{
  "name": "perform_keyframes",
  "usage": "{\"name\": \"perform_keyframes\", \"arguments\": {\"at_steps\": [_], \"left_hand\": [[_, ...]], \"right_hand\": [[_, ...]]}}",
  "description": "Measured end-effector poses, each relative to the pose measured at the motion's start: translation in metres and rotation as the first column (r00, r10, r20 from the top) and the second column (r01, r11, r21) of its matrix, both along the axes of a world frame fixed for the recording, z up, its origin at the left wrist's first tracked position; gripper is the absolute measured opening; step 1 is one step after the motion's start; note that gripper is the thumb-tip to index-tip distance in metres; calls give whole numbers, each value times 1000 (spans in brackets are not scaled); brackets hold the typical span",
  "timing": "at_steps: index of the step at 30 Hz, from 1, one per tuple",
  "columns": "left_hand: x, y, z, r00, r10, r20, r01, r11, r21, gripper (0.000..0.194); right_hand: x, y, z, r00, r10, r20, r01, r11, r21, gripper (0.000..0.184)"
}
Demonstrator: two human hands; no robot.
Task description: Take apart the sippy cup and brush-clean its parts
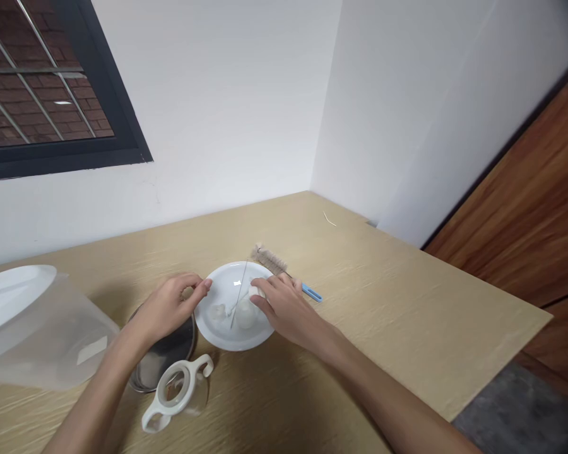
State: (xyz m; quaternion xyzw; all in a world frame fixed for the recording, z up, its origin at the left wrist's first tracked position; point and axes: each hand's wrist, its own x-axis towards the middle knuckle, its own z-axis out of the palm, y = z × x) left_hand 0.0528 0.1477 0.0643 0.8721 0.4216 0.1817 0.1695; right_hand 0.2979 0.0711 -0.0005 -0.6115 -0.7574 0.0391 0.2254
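Observation:
A white plate lies on the wooden table in front of me. It holds small white parts and a thin straw-like rod. My left hand pinches the plate's left rim with curled fingers. My right hand rests over the plate's right side, its fingertips closed on a small whitish piece. A bottle brush with a blue handle tip lies just behind the plate, partly hidden by my right hand.
A clear plastic container with a white lid sits at the far left. A metal strainer lies under my left wrist. A white two-handled ring with a clear cup lies near the front edge. Walls meet behind the table; a wooden door stands at right.

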Motion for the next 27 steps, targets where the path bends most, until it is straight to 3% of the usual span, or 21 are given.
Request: {"name": "perform_keyframes", "arguments": {"at_steps": [12,27], "left_hand": [[0,0,0,1000,-16,-2,16,1000,2,42],[-1,-1,2,1000,-11,-9,11,1000,-19,42]], "right_hand": [[2,2,-10,999,-20,49,18,999,40,23],[3,5,-17,995,-102,5,101,990,103,29]]}}
